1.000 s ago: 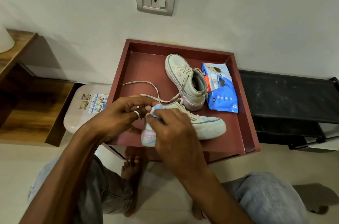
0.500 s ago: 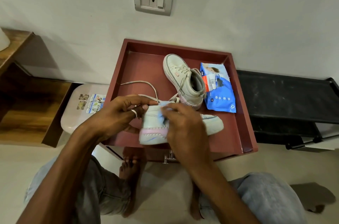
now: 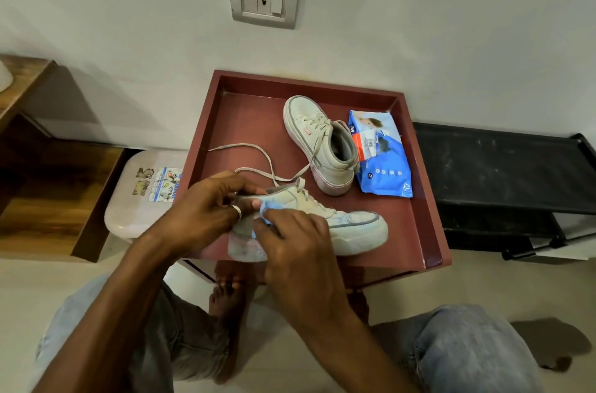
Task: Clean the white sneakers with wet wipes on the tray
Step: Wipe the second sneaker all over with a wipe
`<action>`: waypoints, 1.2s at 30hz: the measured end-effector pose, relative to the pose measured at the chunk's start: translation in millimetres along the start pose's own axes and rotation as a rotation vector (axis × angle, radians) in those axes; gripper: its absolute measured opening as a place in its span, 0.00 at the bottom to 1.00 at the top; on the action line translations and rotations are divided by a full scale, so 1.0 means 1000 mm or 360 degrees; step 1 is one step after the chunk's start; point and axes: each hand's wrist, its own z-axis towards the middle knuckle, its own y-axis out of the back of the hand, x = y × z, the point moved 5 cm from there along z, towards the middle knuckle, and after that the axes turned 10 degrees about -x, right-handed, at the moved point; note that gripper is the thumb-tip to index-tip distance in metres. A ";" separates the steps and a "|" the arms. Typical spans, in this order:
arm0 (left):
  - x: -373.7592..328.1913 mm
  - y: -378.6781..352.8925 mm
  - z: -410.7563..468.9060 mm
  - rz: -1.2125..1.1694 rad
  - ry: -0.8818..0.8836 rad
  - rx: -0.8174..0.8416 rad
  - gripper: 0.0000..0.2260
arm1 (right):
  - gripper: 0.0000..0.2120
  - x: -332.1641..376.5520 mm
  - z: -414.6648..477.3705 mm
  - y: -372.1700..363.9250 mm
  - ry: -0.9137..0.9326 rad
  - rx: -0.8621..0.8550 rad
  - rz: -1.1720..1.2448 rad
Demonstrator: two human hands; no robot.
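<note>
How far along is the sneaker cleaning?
Done: one wipe is out of the pack. In hand: left hand holds the near sneaker at its collar, right hand presses the wipe to its heel side. Left: its sole looks grimy; the far sneaker sits untouched on the tray.

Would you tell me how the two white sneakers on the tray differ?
The near white sneaker is held by the left hand, with the right hand pressing a blue wipe on it, toe pointing right; the far white sneaker stands untouched, toe toward the wall. Both sit upright on the red tray.
</note>
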 end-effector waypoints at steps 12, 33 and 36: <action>0.007 0.012 0.006 0.0277 -0.0192 -0.0031 0.09 | 0.12 -0.025 0.011 -0.012 -0.0253 -0.0227 0.0040; -0.003 0.016 0.012 0.0097 0.0006 0.0139 0.17 | 0.10 -0.047 0.035 -0.015 -0.0268 -0.0191 -0.0013; -0.007 0.018 0.016 0.0104 0.0029 0.0175 0.17 | 0.13 -0.045 0.037 -0.016 -0.0359 -0.0217 -0.0032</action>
